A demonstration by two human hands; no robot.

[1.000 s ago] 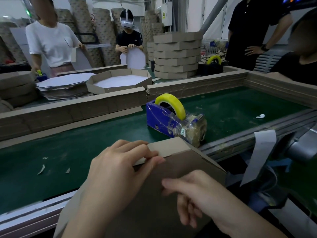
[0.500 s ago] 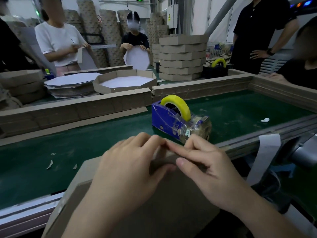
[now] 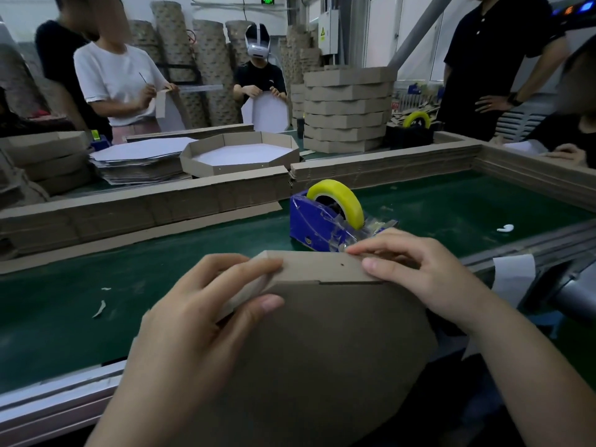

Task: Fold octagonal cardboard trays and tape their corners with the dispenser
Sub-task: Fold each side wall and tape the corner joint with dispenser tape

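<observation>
Nearest, just in front of the tape dispenser (image 3: 317, 230), a cardboard tray (image 3: 322, 350) of matte brown corrugated board is held with its plain underside toward the camera. Its lower part runs off into shadow. The left hand (image 3: 206, 317) has its grip clamped on the tray's left corner, fingers laid over the folded side wall and thumb on the flat base. The right hand (image 3: 419, 279) has its grip clamped on the same wall's right end, fingers curled over the top edge and thumb pressed on the outer face. Those fingers and the tray's edge hide the dispenser's cutter end.

The dispenser is a blue body wrapped in crinkled clear tape. It carries a glossy yellow roll (image 3: 342, 196) and stands on the green felt-like surface (image 3: 96, 253). Left of it lie pale torn scraps (image 3: 99, 308), and right of it a small white bit (image 3: 505, 228). Behind it runs a low wall of stacked cardboard strips (image 3: 145, 204). Farther back are a finished octagonal tray (image 3: 232, 167) with a white inside, flat blanks (image 3: 138, 156) and a tall stack of trays (image 3: 348, 114). People stand beyond, partly cut off.
</observation>
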